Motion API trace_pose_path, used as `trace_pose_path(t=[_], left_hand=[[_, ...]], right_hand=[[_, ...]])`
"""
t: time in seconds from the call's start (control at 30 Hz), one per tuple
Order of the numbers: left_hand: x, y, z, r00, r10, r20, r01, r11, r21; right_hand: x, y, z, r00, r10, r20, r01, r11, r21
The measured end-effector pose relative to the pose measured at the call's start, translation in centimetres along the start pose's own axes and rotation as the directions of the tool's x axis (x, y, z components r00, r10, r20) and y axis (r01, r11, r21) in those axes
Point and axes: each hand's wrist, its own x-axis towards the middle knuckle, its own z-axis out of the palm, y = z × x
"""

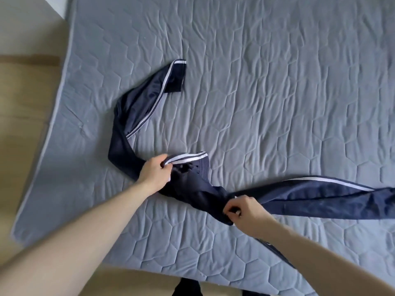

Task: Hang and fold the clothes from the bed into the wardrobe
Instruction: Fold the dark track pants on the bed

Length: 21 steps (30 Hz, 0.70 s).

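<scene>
Early on: the navy track pants (192,184) lie twisted and unfolded on the bed (277,82). The left hand (155,170) grips the waistband, the right hand (241,208) pinches bunched fabric; straightening, folding and the wardrobe remain

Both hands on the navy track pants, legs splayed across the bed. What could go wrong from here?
1. The track pants are twisted: one leg curls away toward the far left, the other runs off frame right. Folding now would likely trap creases.
2. The left hand pinches only the striped waistband edge and the right hand grips a bunched wad; a lift may let fabric slip or hang unevenly.
3. The near leg lies close to the edge of the mattress and could slide off.
</scene>
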Motion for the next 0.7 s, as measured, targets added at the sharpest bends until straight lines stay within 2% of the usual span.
trace_pose_path(t=[0.07, 0.1, 0.17, 0.2, 0.23, 0.27, 0.3, 0.37, 0.43, 0.5, 0.53, 0.7], left_hand=[[-3.1, -3.4, -1.1, 0.999, -0.007, 0.042, 0.001, 0.989, 0.147], [-4.4, -5.2, -1.7, 0.995, -0.01, 0.095, -0.02, 0.95, 0.313], [-6.1, -8.1, -2.8, 0.965, -0.13, 0.226, -0.033, 0.8, 0.599], [-6.8, -9.0, -3.3, 0.945, -0.208, 0.254, -0.009, 0.757, 0.653], [-7.1, -9.5, -3.6, 0.933, -0.257, 0.254, 0.021, 0.741, 0.672], [-7.2, -9.7, -3.5, 0.939, -0.25, 0.235, 0.047, 0.772, 0.633], [-7.2, -9.4, -3.2, 0.965, -0.186, 0.185, 0.052, 0.829, 0.557], [-6.6, -8.0, -2.0, 0.996, -0.01, 0.09, -0.029, 0.906, 0.421], [-6.0, -6.0, -0.7, 0.987, 0.007, 0.163, -0.071, 0.919, 0.388], [-5.9, -4.1, 0.6, 0.941, -0.117, 0.319, -0.038, 0.898, 0.439], [-6.0, -3.7, 1.2, 0.923, -0.148, 0.355, -0.044, 0.876, 0.48], [-7.6, -2.4, 0.5, 0.949, -0.038, 0.312, -0.177, 0.755, 0.631]], right_hand=[[-2.0, 0.9, 0.3, 0.992, 0.054, 0.114, -0.042, 0.994, -0.104], [-2.7, 1.4, 0.3, 0.986, 0.088, 0.139, -0.07, 0.989, -0.133], [-3.5, 2.2, 0.2, 0.981, 0.158, 0.112, -0.142, 0.98, -0.137], [-3.7, 2.5, 0.3, 0.982, 0.179, 0.064, -0.17, 0.978, -0.118], [-3.6, 2.6, 0.3, 0.982, 0.188, 0.002, -0.187, 0.978, -0.092], [-3.3, 2.7, 0.5, 0.979, 0.195, -0.057, -0.198, 0.978, -0.063], [-2.9, 2.6, 0.8, 0.972, 0.214, -0.096, -0.218, 0.975, -0.038], [-1.9, 2.4, 1.3, 0.961, 0.261, -0.091, -0.265, 0.964, -0.031], [-1.1, 2.1, 2.3, 0.959, 0.28, -0.036, -0.281, 0.957, -0.066], [-0.6, 1.5, 3.6, 0.963, 0.268, -0.014, -0.268, 0.961, -0.066], [-0.6, 1.2, 4.2, 0.965, 0.262, -0.029, -0.263, 0.963, -0.06], [-1.1, -1.2, 4.1, 0.944, 0.286, -0.166, -0.308, 0.942, -0.131]])
